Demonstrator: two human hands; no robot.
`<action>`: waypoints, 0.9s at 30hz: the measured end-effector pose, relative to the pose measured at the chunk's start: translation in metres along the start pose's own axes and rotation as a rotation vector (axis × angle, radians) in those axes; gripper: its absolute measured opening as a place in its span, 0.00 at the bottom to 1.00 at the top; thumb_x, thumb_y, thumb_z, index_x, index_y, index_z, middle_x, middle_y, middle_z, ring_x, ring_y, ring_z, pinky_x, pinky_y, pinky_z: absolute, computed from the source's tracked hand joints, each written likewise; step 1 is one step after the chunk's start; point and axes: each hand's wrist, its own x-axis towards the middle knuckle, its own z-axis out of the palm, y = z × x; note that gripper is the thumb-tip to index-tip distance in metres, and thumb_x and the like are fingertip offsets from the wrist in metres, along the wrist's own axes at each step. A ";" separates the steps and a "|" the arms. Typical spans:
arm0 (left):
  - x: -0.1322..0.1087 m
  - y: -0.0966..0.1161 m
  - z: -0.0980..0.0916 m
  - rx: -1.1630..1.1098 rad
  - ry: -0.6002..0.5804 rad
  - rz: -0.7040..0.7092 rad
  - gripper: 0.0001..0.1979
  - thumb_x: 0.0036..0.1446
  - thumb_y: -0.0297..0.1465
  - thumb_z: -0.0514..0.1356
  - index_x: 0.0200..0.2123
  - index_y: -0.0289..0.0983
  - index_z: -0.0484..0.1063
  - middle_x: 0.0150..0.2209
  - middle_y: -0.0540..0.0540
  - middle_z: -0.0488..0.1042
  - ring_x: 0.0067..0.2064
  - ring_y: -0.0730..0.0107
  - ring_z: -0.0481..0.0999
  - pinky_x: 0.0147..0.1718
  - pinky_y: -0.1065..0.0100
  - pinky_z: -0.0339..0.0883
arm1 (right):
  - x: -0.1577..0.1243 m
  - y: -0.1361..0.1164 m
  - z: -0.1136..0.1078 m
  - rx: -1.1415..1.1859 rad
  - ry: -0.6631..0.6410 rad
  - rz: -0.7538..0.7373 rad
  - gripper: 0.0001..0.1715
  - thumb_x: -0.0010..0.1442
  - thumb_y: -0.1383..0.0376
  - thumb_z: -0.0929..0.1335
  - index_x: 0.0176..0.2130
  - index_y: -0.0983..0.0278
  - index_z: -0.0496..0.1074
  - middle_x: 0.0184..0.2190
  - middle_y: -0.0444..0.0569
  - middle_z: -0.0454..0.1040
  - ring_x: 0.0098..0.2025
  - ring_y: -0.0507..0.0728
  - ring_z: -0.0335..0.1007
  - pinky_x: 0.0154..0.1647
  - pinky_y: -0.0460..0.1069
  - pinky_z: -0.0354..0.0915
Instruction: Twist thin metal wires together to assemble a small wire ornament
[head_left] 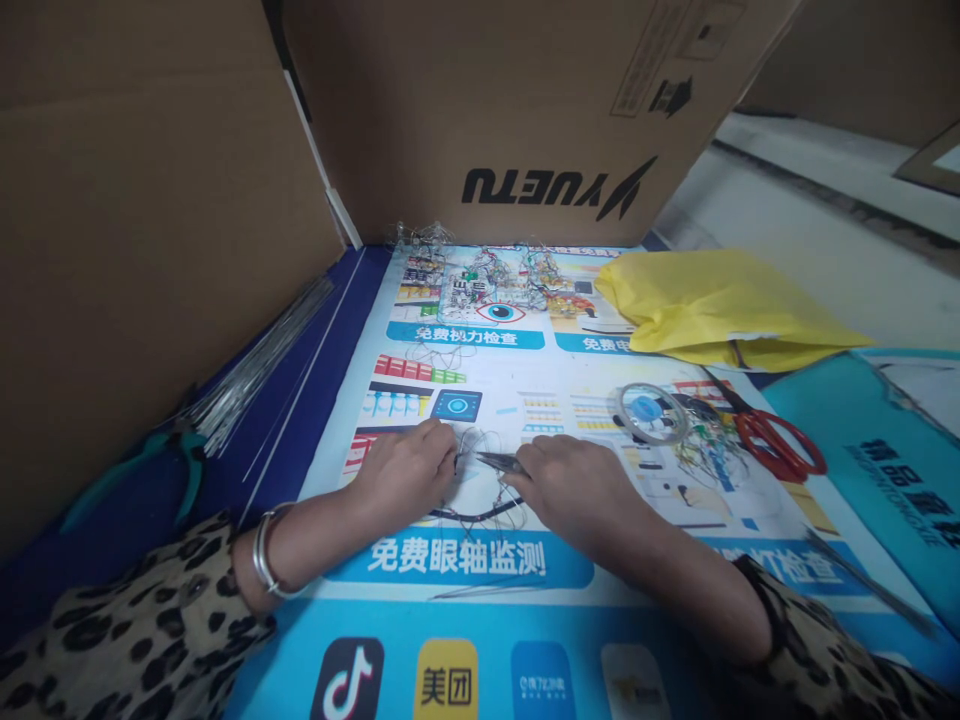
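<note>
Printed mat (420,622), right hand (574,490), pointed tool (499,462) partly hidden

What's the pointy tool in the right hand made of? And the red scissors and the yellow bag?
Tool: probably metal, since its tips are grey with a dull shine.
Scissors: handles likely smooth plastic, being evenly red; the dark blades are probably metal.
Bag: thin and matte, with soft creases; maybe fabric or plastic, I can't tell which.

Craft workspace, pliers (502,462), wire bundle (259,370)
</note>
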 end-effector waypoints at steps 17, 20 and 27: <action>-0.002 0.002 0.003 0.144 -0.033 -0.001 0.08 0.57 0.26 0.49 0.35 0.35 0.67 0.34 0.45 0.71 0.28 0.68 0.71 0.23 0.69 0.59 | 0.011 -0.009 -0.001 -0.270 0.247 -0.237 0.08 0.56 0.75 0.62 0.30 0.66 0.69 0.27 0.50 0.69 0.31 0.57 0.60 0.28 0.51 0.46; -0.002 0.001 0.004 0.147 -0.025 0.007 0.07 0.56 0.26 0.49 0.35 0.35 0.66 0.34 0.45 0.71 0.28 0.68 0.71 0.23 0.69 0.59 | 0.012 -0.011 -0.004 -0.302 0.282 -0.267 0.09 0.55 0.76 0.62 0.31 0.66 0.69 0.27 0.50 0.68 0.31 0.58 0.60 0.29 0.51 0.47; -0.002 0.000 0.003 0.147 -0.040 0.027 0.06 0.56 0.25 0.49 0.34 0.34 0.65 0.33 0.44 0.71 0.29 0.67 0.71 0.23 0.69 0.60 | 0.010 -0.010 -0.013 -0.326 0.259 -0.253 0.08 0.55 0.75 0.62 0.30 0.66 0.68 0.26 0.50 0.68 0.31 0.58 0.59 0.28 0.51 0.46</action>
